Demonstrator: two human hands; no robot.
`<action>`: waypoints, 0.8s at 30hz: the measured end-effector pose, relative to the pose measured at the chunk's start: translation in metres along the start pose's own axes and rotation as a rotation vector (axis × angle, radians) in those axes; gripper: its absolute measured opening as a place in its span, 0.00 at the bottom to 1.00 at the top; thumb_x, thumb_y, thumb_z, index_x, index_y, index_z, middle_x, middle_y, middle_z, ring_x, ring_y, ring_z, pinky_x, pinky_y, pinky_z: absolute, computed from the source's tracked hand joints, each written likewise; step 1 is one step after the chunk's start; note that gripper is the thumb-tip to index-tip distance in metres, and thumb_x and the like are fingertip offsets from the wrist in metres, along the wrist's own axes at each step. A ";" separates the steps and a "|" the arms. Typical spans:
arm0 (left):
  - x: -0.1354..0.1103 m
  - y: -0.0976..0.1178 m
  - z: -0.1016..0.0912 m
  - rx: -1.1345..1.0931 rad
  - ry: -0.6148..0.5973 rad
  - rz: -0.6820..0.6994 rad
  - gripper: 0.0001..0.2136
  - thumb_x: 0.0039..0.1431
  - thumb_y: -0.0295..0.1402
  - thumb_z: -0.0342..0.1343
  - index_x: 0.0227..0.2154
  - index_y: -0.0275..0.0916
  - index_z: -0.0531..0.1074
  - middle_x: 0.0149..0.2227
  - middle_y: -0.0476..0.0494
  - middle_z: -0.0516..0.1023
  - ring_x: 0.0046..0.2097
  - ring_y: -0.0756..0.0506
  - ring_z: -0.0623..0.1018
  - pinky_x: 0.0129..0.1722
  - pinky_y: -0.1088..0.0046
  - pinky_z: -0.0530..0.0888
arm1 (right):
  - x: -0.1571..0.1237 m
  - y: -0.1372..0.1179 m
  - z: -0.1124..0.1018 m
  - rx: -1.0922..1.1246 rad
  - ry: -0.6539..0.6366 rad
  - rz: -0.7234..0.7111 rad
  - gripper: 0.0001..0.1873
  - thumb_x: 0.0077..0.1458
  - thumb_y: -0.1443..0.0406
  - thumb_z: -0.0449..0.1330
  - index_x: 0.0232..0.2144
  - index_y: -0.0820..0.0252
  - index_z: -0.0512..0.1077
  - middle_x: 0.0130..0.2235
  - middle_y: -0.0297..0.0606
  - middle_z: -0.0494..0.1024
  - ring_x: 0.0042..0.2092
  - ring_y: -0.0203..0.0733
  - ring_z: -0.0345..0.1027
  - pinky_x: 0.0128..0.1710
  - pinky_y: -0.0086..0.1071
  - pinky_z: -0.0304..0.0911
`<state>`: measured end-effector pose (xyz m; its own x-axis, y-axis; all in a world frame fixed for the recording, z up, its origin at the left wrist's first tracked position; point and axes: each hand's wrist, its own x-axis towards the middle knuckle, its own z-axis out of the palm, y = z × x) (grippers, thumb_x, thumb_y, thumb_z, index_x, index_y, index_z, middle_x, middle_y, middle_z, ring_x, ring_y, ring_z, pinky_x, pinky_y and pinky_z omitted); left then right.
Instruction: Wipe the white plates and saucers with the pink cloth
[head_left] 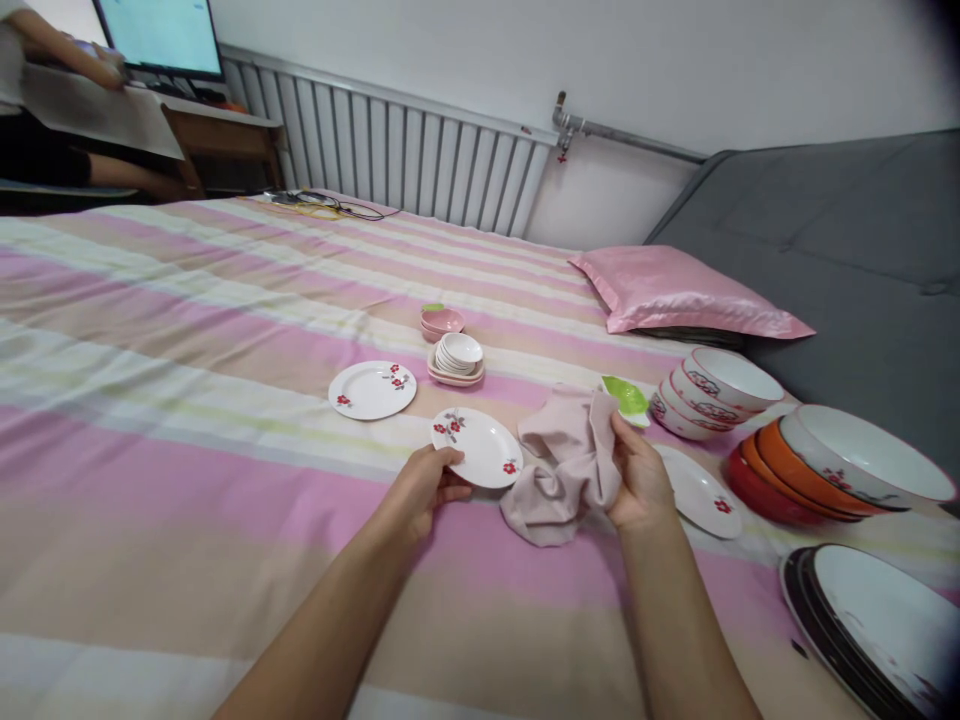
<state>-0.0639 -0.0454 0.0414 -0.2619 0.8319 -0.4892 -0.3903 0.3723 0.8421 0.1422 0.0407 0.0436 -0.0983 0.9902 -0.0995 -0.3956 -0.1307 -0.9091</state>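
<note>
My left hand (427,488) grips the near left rim of a white oval plate (484,450) with red flowers, thumb on top and fingers beneath. In my right hand (641,475) is a crumpled pale pink cloth (566,460), which hangs down beside the plate's right edge. A similar flowered plate (371,392) lies on the bed, left of the held one. Another flowered plate (701,495) lies to the right of my right hand, partly hidden by it. Just beyond that hand is a green leaf-shaped dish (626,396).
Small white bowls (459,350) sit stacked on pink dishes, with pink bowls (442,322) behind. At right stand flowered bowls (712,390), large bowls (832,465) and stacked big plates (885,620). A pink pillow (682,288) lies by the grey headboard (840,220). Another person (60,100) sits at a desk.
</note>
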 end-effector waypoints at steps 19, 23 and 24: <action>-0.009 -0.006 0.007 -0.227 -0.236 0.106 0.19 0.54 0.40 0.56 0.46 0.34 0.70 0.41 0.34 0.78 0.39 0.41 0.78 0.38 0.68 0.74 | -0.042 -0.006 0.043 -0.350 -0.471 -0.227 0.11 0.54 0.58 0.58 0.36 0.55 0.77 0.39 0.36 0.79 0.49 0.42 0.68 0.51 0.35 0.61; -0.012 0.000 0.009 -0.194 -0.219 0.113 0.20 0.52 0.40 0.59 0.45 0.34 0.71 0.37 0.37 0.79 0.36 0.42 0.78 0.31 0.73 0.72 | -0.037 -0.001 0.043 -0.550 -0.414 -0.403 0.14 0.58 0.58 0.53 0.37 0.55 0.76 0.44 0.38 0.77 0.51 0.43 0.66 0.56 0.41 0.54; -0.013 0.001 0.009 -0.191 -0.212 0.113 0.20 0.51 0.40 0.59 0.45 0.34 0.71 0.36 0.37 0.80 0.35 0.43 0.78 0.29 0.74 0.72 | -0.035 0.001 0.041 -0.566 -0.345 -0.415 0.13 0.58 0.58 0.53 0.40 0.55 0.75 0.45 0.38 0.76 0.51 0.43 0.66 0.55 0.42 0.55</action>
<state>-0.0530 -0.0516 0.0507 -0.1307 0.9385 -0.3196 -0.5336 0.2051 0.8205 0.1073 0.0037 0.0628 -0.3588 0.8690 0.3407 0.0546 0.3840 -0.9217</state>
